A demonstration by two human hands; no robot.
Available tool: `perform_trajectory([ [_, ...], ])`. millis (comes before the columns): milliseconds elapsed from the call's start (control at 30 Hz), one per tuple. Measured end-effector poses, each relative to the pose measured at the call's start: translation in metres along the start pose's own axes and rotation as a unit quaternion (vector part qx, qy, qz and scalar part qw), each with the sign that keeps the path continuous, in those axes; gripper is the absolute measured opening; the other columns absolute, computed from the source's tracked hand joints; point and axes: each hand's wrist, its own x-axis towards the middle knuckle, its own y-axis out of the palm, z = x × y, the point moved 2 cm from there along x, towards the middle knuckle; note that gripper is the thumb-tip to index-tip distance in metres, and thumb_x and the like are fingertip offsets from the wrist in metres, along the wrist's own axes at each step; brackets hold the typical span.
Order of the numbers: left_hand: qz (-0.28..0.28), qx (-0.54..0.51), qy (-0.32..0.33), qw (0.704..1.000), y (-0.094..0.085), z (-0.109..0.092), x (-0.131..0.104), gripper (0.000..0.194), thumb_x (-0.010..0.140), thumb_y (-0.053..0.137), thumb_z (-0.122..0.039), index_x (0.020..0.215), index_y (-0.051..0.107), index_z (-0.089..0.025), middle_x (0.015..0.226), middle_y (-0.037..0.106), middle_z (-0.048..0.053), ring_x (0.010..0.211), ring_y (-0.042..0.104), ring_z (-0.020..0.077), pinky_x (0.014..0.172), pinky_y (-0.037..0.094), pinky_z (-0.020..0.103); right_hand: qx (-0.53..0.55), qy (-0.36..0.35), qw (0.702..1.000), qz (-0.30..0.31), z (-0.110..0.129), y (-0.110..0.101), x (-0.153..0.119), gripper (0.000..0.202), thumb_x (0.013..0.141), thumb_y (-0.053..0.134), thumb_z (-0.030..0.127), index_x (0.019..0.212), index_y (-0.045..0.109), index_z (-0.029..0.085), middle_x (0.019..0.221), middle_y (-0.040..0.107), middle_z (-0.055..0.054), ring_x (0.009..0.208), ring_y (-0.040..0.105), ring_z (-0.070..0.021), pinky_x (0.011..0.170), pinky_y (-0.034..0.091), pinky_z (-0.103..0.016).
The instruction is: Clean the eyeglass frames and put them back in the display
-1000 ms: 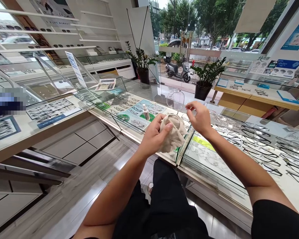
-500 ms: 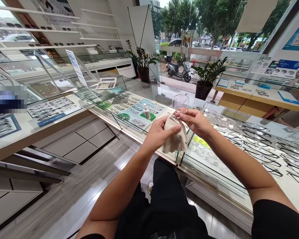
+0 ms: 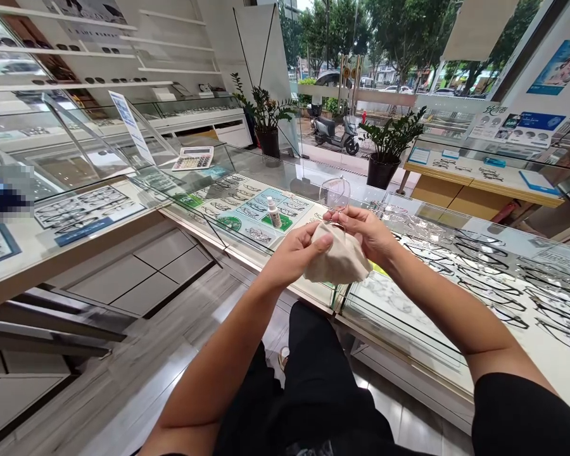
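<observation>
Over the clear glass display counter (image 3: 261, 170), the left hand (image 3: 300, 250) grips a beige fabric cloth (image 3: 339, 258), now fanning wider below its fingers, while the right hand (image 3: 368, 235) pinches thin-rimmed clear eyeglasses (image 3: 335, 193) rising beyond its fingertips, likely steadying them.

The glasses (image 3: 335, 193), thin-rimmed with clear lenses, are standing tilted above the counter's (image 3: 313, 295) near edge, one rounded lens showing fully and the other part being hidden by fingers and cloth. The cloth (image 3: 339, 258), beige and plain, is bunching at its top against the glasses and hanging loosely in folds, its lower edge flaring out.
</observation>
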Motion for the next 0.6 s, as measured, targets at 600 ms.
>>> perform_trajectory([
  [600, -0.066, 0.013, 0.003, 0.998, 0.016, 0.003, -0.009, 0.055, 0.079, 0.097, -0.056, 0.109, 0.075, -0.015, 0.094, 0.079, 0.006, 0.083, 0.07, 0.0189, 0.078, 0.056, 0.028, -0.007, -0.038, 0.999, -0.03, 0.004, 0.013, -0.011, 0.039, 0.066, 0.107, 0.046, 0.083, 0.081, 0.023, 0.103, 0.085, -0.003, 0.111, 0.077, -0.0211, 0.109, 0.061, -0.037],
])
